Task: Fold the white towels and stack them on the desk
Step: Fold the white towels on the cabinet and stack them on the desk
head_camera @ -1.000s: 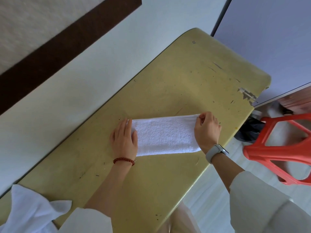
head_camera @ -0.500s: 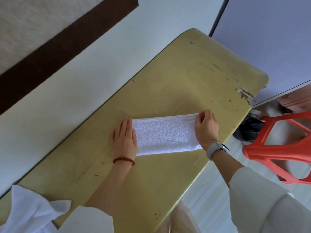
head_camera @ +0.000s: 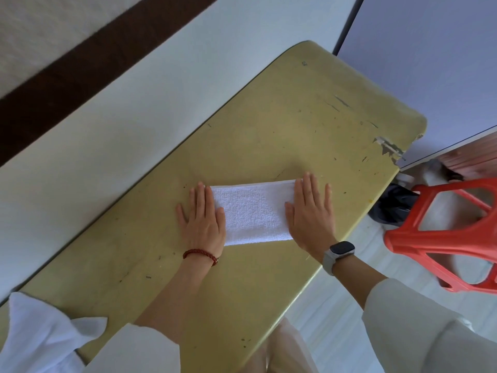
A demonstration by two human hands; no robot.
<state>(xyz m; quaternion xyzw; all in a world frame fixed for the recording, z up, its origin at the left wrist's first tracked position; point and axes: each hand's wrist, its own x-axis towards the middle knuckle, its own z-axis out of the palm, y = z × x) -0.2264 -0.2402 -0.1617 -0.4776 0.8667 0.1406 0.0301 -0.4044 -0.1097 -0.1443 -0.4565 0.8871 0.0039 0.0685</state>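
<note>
A folded white towel lies flat as a long narrow band on the yellow desk, about midway along the top and closer to the person's edge than to the wall edge. The left hand lies palm down on the towel's left end, its fingers straight and together, released rather than gripping, the thumb resting on the cloth and the outer fingers reaching past the towel onto the bare desk. The right hand lies the same way on the towel's right end, palm down, fingers straight and slightly spread, holding nothing, only pressing flat; its thumb points in over the cloth toward the towel's middle. Between the two hands the towel's textured surface shows, with its far long edge straight and its near long edge running from wrist to wrist. A red bead bracelet circles the left wrist just behind the towel, and a watch with a pale strap sits on the right wrist. Well to the left of the towel, at the desk's near-left end, a loose heap of white cloth lies partly out of frame. To the right of the towel, beyond the desk's edge, a red plastic stool stands on the pale floor.
</note>
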